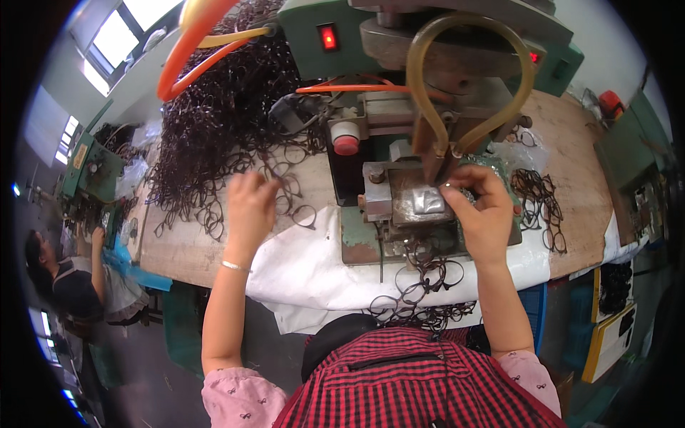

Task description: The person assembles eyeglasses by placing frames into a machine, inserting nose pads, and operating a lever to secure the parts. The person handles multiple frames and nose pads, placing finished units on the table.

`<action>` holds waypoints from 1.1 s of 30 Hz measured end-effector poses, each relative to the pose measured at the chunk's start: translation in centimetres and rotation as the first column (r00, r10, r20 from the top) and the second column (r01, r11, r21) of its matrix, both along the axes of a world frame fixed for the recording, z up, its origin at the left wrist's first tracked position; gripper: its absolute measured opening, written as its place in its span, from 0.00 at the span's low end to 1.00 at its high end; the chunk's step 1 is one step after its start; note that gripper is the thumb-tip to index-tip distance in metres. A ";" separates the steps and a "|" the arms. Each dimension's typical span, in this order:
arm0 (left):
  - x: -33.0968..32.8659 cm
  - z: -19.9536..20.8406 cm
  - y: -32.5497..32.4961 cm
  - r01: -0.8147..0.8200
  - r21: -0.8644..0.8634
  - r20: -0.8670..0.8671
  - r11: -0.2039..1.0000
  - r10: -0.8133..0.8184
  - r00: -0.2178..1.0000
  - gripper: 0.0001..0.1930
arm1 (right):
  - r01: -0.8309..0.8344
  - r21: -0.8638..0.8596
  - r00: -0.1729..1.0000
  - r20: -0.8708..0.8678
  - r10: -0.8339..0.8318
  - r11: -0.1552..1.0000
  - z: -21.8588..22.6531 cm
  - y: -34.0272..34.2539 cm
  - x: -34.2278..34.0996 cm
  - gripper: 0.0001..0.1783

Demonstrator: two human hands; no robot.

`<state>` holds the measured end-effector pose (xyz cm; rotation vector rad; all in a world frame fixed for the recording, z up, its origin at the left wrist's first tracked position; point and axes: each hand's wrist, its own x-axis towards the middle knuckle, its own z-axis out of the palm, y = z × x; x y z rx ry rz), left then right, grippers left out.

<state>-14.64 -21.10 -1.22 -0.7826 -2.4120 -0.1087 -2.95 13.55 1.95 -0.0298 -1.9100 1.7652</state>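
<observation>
My left hand [253,203] is raised over the table beside loose dark eyeglass frames [303,214]. Its fingers look curled but are smeared by motion, so whether they hold a frame does not show. At the green bench press, my right hand [487,214] is closed, thumb and forefinger pinched just below the press's brown pointed head [440,162]. What sits in that pinch is too small to make out. Under the head lies a metal block [403,207] with a shiny silver patch [429,200] on top.
A tall heap of dark eyeglass frames [214,121] stands left of the press. More frames hang at the table's front edge [421,289] and lie to the right [539,203]. A red button [347,145], orange hose [171,71] and looped tube [524,78] are close by. Another person [75,285] works far left.
</observation>
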 end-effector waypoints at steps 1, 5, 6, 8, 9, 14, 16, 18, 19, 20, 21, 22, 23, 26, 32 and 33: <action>0.7 -0.2 0.3 0.063 -0.026 0.090 0.998 -0.060 0.994 0.05 | -0.006 -0.042 1.000 -0.017 0.005 0.999 -0.3 -0.2 -0.1 0.15; 0.4 -0.6 -1.0 0.031 0.017 0.098 0.999 -0.032 0.995 0.05 | -0.034 -0.139 0.999 -0.039 0.029 0.990 -0.7 -0.5 0.1 0.19; 0.1 0.1 -1.9 -0.064 0.260 0.059 0.963 0.051 0.997 0.04 | -0.039 -0.149 0.999 -0.043 0.033 0.988 -0.7 -0.5 0.2 0.20; -0.7 1.0 -4.8 -0.159 0.778 0.176 0.608 0.033 0.984 0.03 | -0.045 -0.171 0.999 -0.038 0.039 0.984 -0.6 -0.5 0.3 0.20; -1.0 1.1 -6.1 -0.214 0.940 0.254 0.267 -0.125 0.959 0.02 | -0.042 -0.182 0.999 -0.024 0.038 0.982 -0.6 -0.4 0.6 0.21; 1.4 -4.8 -6.6 -0.300 0.480 0.305 0.824 0.164 0.938 0.09 | -0.062 -0.215 0.998 -0.016 0.060 0.975 -0.8 -0.5 0.4 0.22; 1.4 -4.7 -5.2 -0.161 0.256 0.132 0.953 0.130 0.983 0.09 | -0.056 -0.243 0.998 -0.017 0.054 0.968 -0.7 -0.5 0.5 0.22; 0.4 -5.2 -5.2 -0.253 0.725 0.412 0.641 -0.108 0.905 0.08 | -0.057 -0.248 0.998 -0.025 0.053 0.967 -1.0 -0.4 0.4 0.22; 0.3 -5.3 -5.1 -0.349 0.848 0.474 0.399 -0.279 0.835 0.08 | -0.058 -0.255 0.998 -0.027 0.053 0.965 -1.0 -0.4 0.4 0.22; 0.3 -5.3 -5.0 -0.385 0.846 0.497 0.369 -0.286 0.819 0.07 | -0.058 -0.262 0.998 -0.029 0.052 0.963 -0.9 -0.4 0.4 0.22; 0.4 -5.2 -4.7 -0.422 0.841 0.520 0.338 -0.294 0.802 0.07 | -0.058 -0.270 0.998 -0.031 0.052 0.961 -0.8 -0.5 0.4 0.22; 0.4 -5.1 -4.6 -0.456 0.833 0.543 0.313 -0.303 0.784 0.07 | -0.058 -0.271 0.998 -0.024 0.054 0.961 -0.8 -0.6 0.5 0.22; 0.4 -5.1 -4.4 -0.490 0.823 0.565 0.288 -0.311 0.764 0.06 | -0.059 -0.271 0.998 -0.017 0.057 0.961 -0.7 -0.7 0.5 0.22; 1.0 -3.8 -1.8 -0.323 0.925 0.375 0.201 -0.346 0.860 0.05 | -0.044 -0.254 0.999 -0.004 0.044 0.966 -0.7 -0.7 0.6 0.22; 4.4 -0.3 -0.3 0.017 0.996 -0.067 -0.091 -0.591 0.804 0.07 | -0.038 -0.269 0.999 -0.020 0.034 0.962 -0.8 -1.8 0.0 0.27; 5.6 1.2 1.3 -0.037 0.971 -0.121 -0.237 -0.613 0.781 0.11 | -0.040 -0.285 0.999 -0.037 0.030 0.958 -0.9 -1.9 -0.2 0.27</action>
